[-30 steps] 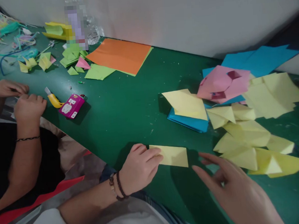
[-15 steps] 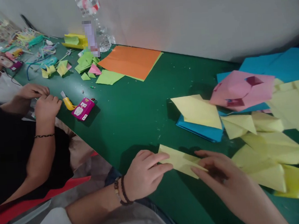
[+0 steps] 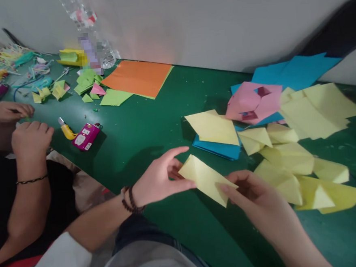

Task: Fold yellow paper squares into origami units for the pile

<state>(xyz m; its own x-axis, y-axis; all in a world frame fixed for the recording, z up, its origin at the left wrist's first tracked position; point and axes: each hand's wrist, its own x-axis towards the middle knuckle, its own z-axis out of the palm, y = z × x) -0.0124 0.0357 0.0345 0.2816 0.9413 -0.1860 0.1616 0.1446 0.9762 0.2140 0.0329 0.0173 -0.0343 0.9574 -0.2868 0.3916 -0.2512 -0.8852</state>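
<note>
In the head view I see a folded pale yellow sheet of paper [image 3: 210, 178] held up over the green table, its left corner creased into a point. My right hand [image 3: 262, 201] pinches its right end, thumb in front and fingers behind. At the left end is my left hand [image 3: 159, 177], thumb touching the lower edge, index finger stretched out above, other fingers curled partly behind the paper. Just beyond, a yellow sheet [image 3: 214, 127] lies on a folded blue paper stack [image 3: 218, 149]. Several folded yellow pieces [image 3: 289, 158] lie right of my right hand.
A pink folded paper shape [image 3: 255, 101] and blue sheets [image 3: 295, 72] lie at the back right. Orange paper [image 3: 139, 77] lies by the wall, near a plastic bottle [image 3: 105, 53]. A purple box [image 3: 86, 136] and yellow cutter [image 3: 66, 129] lie near a co-worker's hands [image 3: 32, 139].
The folded paper has been raised and turned so its broad face shows. My left hand has opened from two fingers laid on top to thumb below and index above. The view has shifted right.
</note>
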